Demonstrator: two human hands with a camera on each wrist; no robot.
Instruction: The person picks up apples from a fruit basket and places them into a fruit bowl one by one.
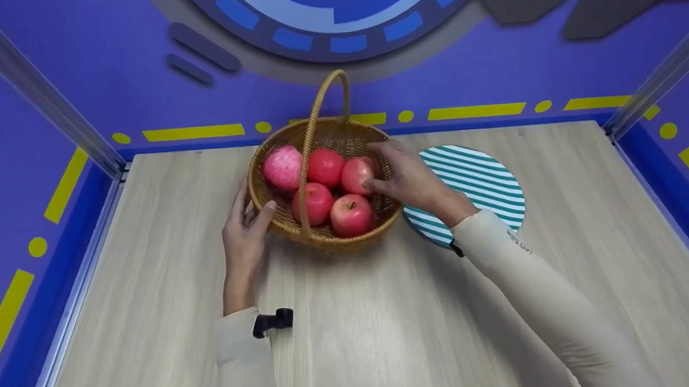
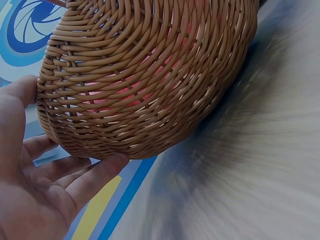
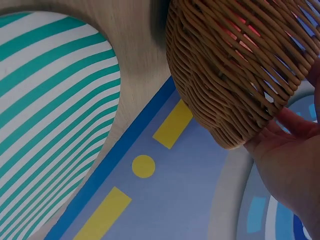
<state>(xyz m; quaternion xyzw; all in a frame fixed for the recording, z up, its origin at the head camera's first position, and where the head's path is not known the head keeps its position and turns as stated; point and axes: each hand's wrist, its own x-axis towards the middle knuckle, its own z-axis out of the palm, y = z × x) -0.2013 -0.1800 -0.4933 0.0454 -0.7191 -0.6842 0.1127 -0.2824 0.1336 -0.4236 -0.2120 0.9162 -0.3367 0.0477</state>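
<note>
A brown wicker basket with an arched handle holds several red apples and a pink speckled round fruit. My left hand rests against its left side, thumb over the rim and fingers along the outer weave. In the left wrist view, the left hand supports the weave at the edge. Reaching over the right rim, my right hand holds the rightmost apple, thumb touching it. The right wrist view hides the right hand's fingertips behind the basket.
A round mat with green and white stripes lies right of the basket, partly beneath my right forearm. The light wooden table meets a blue patterned wall behind the basket. More blue panels flank both sides.
</note>
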